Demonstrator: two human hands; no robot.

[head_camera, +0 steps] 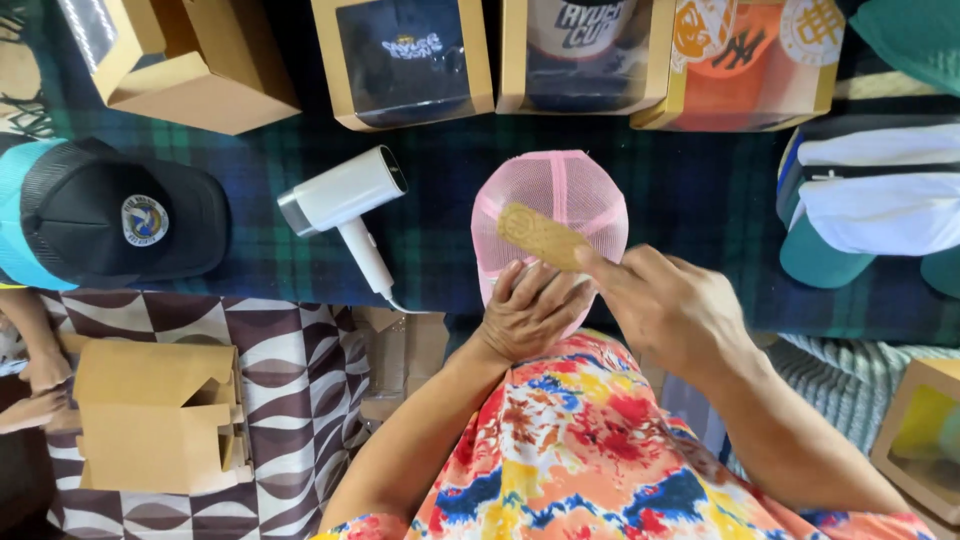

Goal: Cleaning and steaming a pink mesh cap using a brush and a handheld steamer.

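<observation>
Head view, pink mesh-backed trucker cap on dark plaid cloth, left hand flat on its near side, fingers spread, right hand pinching what looks like a tan wooden brush over the mesh, white hair dryer lying to the left.

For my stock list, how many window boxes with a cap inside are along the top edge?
3, side by side: navy cap box left of centre, dark cap box in the middle, orange cap box to the right. Others may lie outside the frame.
</observation>
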